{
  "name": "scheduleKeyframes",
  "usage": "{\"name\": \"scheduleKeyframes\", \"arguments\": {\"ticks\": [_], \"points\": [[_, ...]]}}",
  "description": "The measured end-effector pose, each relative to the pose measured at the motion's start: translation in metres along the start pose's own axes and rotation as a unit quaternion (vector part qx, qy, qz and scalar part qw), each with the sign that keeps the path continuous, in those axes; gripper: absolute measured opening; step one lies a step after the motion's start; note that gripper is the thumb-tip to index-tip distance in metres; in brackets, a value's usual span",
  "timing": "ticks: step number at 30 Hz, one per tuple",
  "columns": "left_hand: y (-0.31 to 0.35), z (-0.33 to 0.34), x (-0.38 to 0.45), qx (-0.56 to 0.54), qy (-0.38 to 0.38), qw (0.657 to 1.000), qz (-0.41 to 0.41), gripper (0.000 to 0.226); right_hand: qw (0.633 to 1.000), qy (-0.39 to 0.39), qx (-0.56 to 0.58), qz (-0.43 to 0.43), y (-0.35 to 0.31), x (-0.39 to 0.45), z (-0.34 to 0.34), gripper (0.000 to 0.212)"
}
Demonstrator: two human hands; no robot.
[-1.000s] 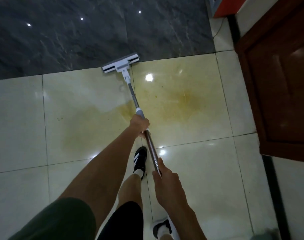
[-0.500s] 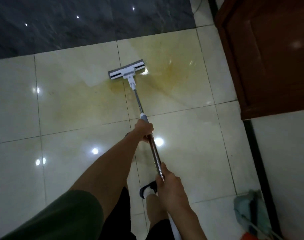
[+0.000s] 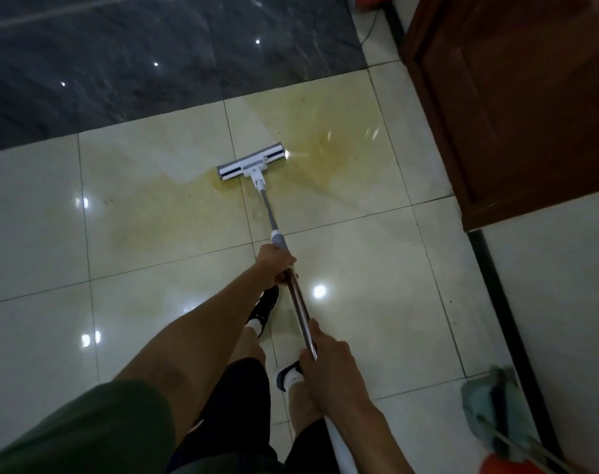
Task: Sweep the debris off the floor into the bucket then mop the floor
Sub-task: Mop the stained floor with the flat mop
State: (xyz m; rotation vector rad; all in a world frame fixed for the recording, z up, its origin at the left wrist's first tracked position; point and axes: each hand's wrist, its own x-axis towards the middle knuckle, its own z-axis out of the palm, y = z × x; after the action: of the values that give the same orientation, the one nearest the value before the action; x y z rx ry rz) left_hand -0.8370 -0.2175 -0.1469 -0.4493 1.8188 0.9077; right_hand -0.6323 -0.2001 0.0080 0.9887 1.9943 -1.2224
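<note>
Since 0.5 s ago the mop head (image 3: 251,165) has shifted right along the yellow stain (image 3: 328,155), now sitting w/ its right end at the edge of the darker patch and a paler wiped strip behind its left end; the view has also swung, so more of the teal broom (image 3: 489,401) shows at bottom right. Mop handle (image 3: 299,304) runs long axis from lower right up to upper left-centre, pointing away from the person toward the dark marble floor (image 3: 137,63), head flat on the cream tiles (image 3: 376,268) and set crosswise to the shaft, slightly tilted up at its right end. Left hand (image 3: 274,263) wraps the shaft just below the grey collar, fingers curled round it. Right hand (image 3: 328,367) grips lower down, thumb along the metal, fingers closed round the shaft. Below the right hand the shaft turns white and is cut off by the frame's bottom edge. Both shoes (image 3: 265,307) are partly hidden behind the arms & legs. Broom's bristles are blurred, its stick cut off at the corner beside something orange (image 3: 506,468) I can't ID. Brown wooden door (image 3: 530,97) at upper right is cropped by the frame. Bucket isn't identifiable anywhere. Green sleeve (image 3: 79,429) fills lower left.
</note>
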Motion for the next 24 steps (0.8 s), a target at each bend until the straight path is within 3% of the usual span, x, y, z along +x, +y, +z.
{"name": "scheduleKeyframes", "arguments": {"ticks": [7,13,24], "points": [[0.082,-0.036,0.032,-0.031,0.018,0.999,0.036,0.035,0.999,0.018,-0.015,-0.036,-0.057,0.055,-0.041,0.054],[0.201,-0.099,0.107,-0.025,0.035,0.997,0.066,0.023,0.997,0.041,-0.018,-0.06,-0.149,0.159,-0.085,0.051],[0.417,-0.19,0.255,-0.012,0.048,0.996,0.078,0.044,0.996,0.067,-0.017,-0.062,-0.329,0.363,-0.179,0.05]]}}
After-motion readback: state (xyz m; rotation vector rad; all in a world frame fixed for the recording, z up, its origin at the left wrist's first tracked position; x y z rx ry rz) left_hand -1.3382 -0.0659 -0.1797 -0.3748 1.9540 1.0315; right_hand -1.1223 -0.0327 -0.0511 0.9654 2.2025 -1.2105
